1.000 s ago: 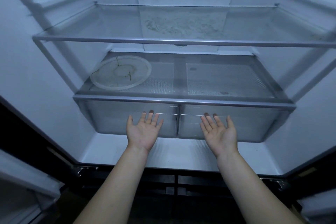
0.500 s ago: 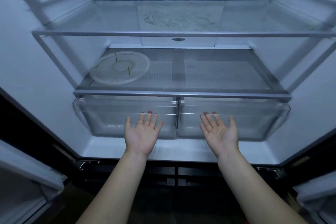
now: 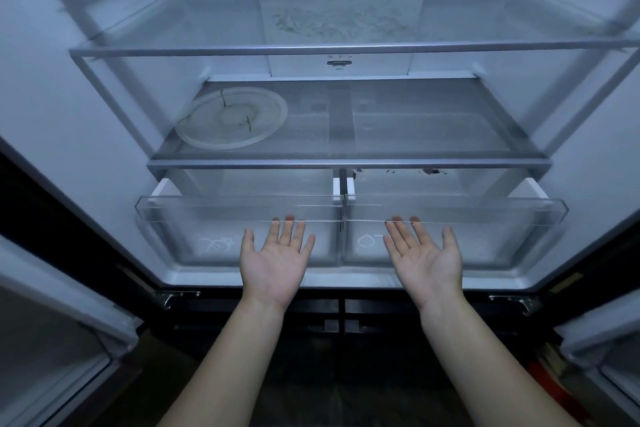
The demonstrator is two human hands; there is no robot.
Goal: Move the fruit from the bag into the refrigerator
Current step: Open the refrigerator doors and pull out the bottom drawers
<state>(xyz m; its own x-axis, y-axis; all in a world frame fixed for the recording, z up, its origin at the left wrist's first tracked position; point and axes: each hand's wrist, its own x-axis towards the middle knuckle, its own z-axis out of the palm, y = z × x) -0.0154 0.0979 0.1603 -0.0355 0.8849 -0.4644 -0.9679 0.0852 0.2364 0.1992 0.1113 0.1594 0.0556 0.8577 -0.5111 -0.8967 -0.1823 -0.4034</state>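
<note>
The refrigerator (image 3: 104, 149) stands open in front of me, with no fruit and no bag in view. Two clear crisper drawers sit side by side at its bottom, both pulled partway out. My left hand (image 3: 273, 267) is palm up at the front of the left drawer (image 3: 194, 239). Its fingertips show through the drawer's clear top lip. Likewise, my right hand (image 3: 424, 263) is palm up at the right drawer (image 3: 502, 236), fingertips behind the lip. Both hands have nearly straight fingers and hold nothing else.
A round, cracked glass plate (image 3: 231, 121) lies on the left of the lower shelf (image 3: 433, 128). Above it is a stained glass shelf (image 3: 346, 48). Open door bins flank me at the left (image 3: 52, 322) and right (image 3: 602, 350).
Both crisper drawers have slid out toward me from under the lower shelf, with my hands at their fronts. The view has tilted slightly.
</note>
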